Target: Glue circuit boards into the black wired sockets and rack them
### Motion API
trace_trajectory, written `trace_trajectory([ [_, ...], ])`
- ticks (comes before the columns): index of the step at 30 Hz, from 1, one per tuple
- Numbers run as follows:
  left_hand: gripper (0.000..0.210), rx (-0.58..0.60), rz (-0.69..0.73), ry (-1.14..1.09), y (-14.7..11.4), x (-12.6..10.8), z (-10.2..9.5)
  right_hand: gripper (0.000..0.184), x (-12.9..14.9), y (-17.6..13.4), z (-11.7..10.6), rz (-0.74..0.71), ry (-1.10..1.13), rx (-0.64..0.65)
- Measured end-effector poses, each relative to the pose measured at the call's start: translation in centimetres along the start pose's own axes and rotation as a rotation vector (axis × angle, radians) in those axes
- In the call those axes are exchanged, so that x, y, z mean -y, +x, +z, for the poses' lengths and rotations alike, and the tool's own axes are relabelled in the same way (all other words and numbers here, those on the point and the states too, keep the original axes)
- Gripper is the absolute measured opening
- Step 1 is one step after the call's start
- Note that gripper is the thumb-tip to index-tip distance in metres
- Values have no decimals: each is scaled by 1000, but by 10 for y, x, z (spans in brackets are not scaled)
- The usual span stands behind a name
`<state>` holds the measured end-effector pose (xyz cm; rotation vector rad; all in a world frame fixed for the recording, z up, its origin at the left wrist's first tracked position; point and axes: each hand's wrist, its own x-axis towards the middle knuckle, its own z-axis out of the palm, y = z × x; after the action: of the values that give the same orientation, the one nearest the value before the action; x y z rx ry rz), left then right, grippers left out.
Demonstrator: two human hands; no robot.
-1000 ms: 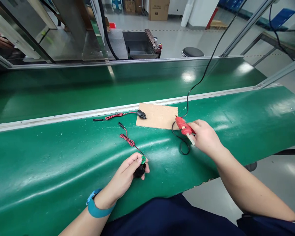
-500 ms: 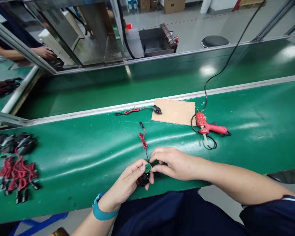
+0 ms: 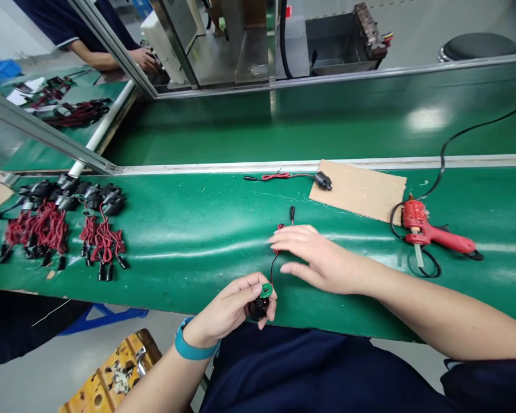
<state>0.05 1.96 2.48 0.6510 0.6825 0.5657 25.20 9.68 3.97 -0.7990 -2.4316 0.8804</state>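
Note:
My left hand (image 3: 241,298) is closed around a round black housing (image 3: 258,310) with a small green circuit board (image 3: 266,290) at its top. A thin cable (image 3: 273,265) runs from it up to a red bundle, which my right hand (image 3: 312,258) partly hides. That hand hovers over the cable with fingers stretched and thumb apart; whether it touches the cable I cannot tell. The cable's black end plug (image 3: 292,214) points away from me. Beyond it, another black plug unit (image 3: 323,180) with a red cord lies against a piece of cardboard (image 3: 361,186).
A red hot glue gun (image 3: 438,232) lies at the right, its black cord looping behind. Finished-looking cable units (image 3: 101,235) are grouped at the left. A metal frame (image 3: 155,92) rises at the far left, with another person's hand (image 3: 145,59) behind it. A yellow stool (image 3: 112,373) stands below.
My right hand has left the circuit board and moved up to the cable, its fingers opening. My left hand still holds the black housing. The view has turned left.

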Motion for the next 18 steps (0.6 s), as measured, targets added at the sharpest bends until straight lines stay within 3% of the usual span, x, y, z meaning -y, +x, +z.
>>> trace_trajectory([
  [2,28,-10,-3,4,-2,-1,-3,35,7,8,3,-65,143,144],
  [5,29,-4,-34,9,-4,-1,-7,22,11,17,8,-84,281,261],
  [12,26,45,-124,69,-2,1,-12,7,5,19,13,-85,411,299],
  [18,29,18,-148,143,2,0,-7,10,9,11,11,0,388,347],
])
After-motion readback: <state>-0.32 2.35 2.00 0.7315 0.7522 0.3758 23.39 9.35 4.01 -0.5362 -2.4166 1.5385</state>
